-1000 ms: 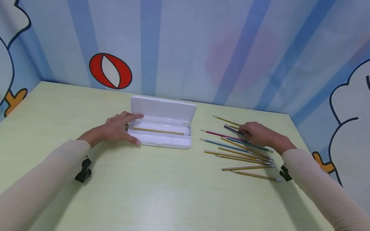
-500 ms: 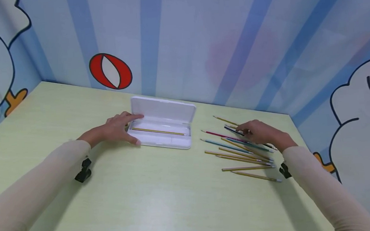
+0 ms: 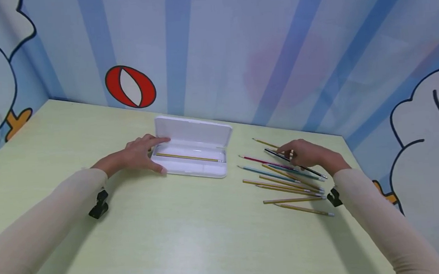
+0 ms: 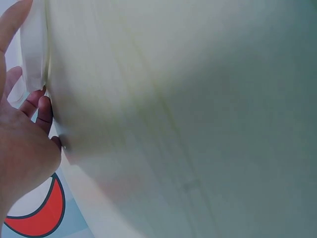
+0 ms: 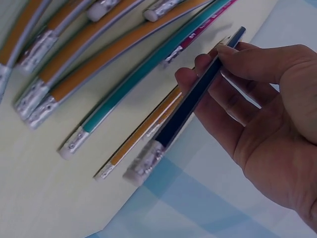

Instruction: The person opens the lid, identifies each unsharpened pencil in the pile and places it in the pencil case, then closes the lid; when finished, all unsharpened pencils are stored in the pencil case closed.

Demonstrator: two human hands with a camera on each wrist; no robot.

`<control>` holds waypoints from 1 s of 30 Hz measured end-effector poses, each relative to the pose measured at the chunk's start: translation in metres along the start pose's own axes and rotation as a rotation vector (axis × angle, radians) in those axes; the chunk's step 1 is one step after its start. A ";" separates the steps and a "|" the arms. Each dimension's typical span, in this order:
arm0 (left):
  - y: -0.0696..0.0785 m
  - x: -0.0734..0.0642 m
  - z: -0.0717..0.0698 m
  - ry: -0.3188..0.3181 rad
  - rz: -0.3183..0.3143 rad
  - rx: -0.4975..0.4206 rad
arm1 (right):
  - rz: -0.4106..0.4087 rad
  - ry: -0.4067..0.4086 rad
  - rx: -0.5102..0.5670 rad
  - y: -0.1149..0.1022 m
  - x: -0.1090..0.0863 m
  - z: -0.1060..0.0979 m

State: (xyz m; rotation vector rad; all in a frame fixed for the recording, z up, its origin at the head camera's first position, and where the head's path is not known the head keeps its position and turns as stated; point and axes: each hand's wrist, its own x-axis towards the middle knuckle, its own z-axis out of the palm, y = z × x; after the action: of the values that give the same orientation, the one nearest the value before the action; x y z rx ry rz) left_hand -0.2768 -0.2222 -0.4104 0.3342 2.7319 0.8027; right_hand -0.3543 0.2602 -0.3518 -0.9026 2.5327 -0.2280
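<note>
A white pencil case [image 3: 195, 169] lies with its lid raised and one yellow pencil [image 3: 190, 157] inside. My left hand [image 3: 138, 154] holds the case's left end, thumb at the front corner and index finger by the lid; in the left wrist view, fingers [image 4: 43, 111] bend close to the case's end [image 4: 34, 44]. My right hand [image 3: 307, 153] pinches a dark pencil [image 3: 314, 171] between thumb and fingers. In the right wrist view, that pencil looks dark blue, its eraser end toward the camera. Beneath it lie a yellow pencil [image 5: 136, 129] and a teal pencil [image 5: 129, 82].
Several loose pencils, mostly yellow, lie fanned out on the pale table [image 3: 195, 232] right of the case. Among them is a red pencil [image 3: 252, 158]. A patterned blue backdrop [image 3: 213, 52] stands behind the table.
My right hand has lifted slightly, drawing the dark pencil up from among the others, and more of its length shows. My left hand and the pencil case stay in place.
</note>
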 end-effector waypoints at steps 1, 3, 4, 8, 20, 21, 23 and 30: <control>0.000 0.000 0.000 0.002 -0.001 -0.001 | -0.006 0.001 -0.002 -0.002 0.000 -0.001; 0.000 0.000 0.000 0.005 0.001 0.001 | -0.006 0.000 0.008 -0.004 0.000 -0.003; 0.000 0.000 0.000 0.005 0.001 0.002 | -0.002 -0.004 0.017 -0.006 0.000 -0.003; 0.001 -0.001 0.001 0.007 0.008 0.007 | 0.002 -0.012 0.057 -0.013 0.000 -0.005; -0.004 0.003 0.001 0.003 -0.002 -0.002 | -0.104 -0.013 0.031 -0.042 0.006 -0.010; -0.004 0.003 0.001 0.003 -0.002 0.000 | -0.114 -0.015 0.028 -0.044 0.007 -0.010; -0.003 0.002 0.001 0.003 0.000 0.004 | -0.127 -0.015 0.020 -0.049 0.009 -0.011; 0.000 0.001 0.002 0.003 0.004 0.005 | -0.178 -0.037 0.053 -0.066 0.017 -0.012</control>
State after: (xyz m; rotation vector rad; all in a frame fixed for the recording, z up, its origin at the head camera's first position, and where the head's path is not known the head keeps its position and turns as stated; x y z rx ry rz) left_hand -0.2772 -0.2211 -0.4120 0.3395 2.7373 0.7982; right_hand -0.3344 0.1980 -0.3275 -1.1021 2.4020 -0.3279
